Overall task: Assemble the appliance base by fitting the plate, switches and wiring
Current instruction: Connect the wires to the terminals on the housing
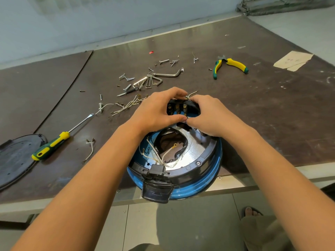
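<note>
Wiring at the switch block (178,107) looks like the step in hand. The block sits at the far rim of the upturned appliance base (199,180), centre of the frame, with its row of brass terminals facing up.

The left hand (155,109) curls round the block from the left and the right hand (210,116) curls over its right end. The two thumb tips meet at its near edge over something small and pale, probably a wire end; I cannot tell for sure. Two bare wire tips poke up just above the fingers.

To do it well:
- Let the left hand brace the block and the right hand do the pushing.
- Seat each connector straight onto its blade; a tilted push may bend the brass.
- Route the white wires (166,153) flat on the shiny plate (194,151), clear of its cut edge.
- Mind the base: its near side overhangs the table (272,115) edge, so downward force there could tip it.

The screwdriver (52,145) lies at lower left, the pliers (230,65) at upper right and the loose screws (126,77) above the hands, all within reach.
</note>
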### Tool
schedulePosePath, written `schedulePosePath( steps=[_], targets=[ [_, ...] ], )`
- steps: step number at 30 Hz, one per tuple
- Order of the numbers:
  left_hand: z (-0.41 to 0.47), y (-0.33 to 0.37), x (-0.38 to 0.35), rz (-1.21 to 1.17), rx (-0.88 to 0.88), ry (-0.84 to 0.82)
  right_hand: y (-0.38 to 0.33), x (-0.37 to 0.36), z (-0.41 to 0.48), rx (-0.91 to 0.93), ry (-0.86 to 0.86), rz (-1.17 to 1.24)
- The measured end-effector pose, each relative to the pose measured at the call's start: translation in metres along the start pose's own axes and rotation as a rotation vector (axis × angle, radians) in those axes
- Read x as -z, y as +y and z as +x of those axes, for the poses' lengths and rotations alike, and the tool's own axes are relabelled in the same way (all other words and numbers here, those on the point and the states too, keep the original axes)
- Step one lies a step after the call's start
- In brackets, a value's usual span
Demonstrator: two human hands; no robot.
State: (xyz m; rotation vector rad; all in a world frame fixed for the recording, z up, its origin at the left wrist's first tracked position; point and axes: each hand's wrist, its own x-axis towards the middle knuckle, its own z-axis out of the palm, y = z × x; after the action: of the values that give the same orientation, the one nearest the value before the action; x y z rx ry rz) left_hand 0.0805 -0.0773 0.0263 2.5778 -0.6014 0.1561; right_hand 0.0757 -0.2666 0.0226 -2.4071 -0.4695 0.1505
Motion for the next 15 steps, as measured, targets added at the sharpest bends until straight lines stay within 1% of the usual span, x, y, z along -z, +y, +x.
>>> schedulePosePath(
  steps=[6,9,15],
  targets=[
    [0.0,0.001,0.0,0.023,-0.016,-0.003,0.008,0.003,0.004,0.02,-0.071,0.143],
    [0.0,0.001,0.0,0.03,-0.014,-0.002,0.011,0.002,0.006,0.017,-0.063,0.196],
    [0.001,0.003,0.002,0.097,-0.045,-0.023,0.013,0.0,0.009,0.028,-0.014,0.181]
  ],
)
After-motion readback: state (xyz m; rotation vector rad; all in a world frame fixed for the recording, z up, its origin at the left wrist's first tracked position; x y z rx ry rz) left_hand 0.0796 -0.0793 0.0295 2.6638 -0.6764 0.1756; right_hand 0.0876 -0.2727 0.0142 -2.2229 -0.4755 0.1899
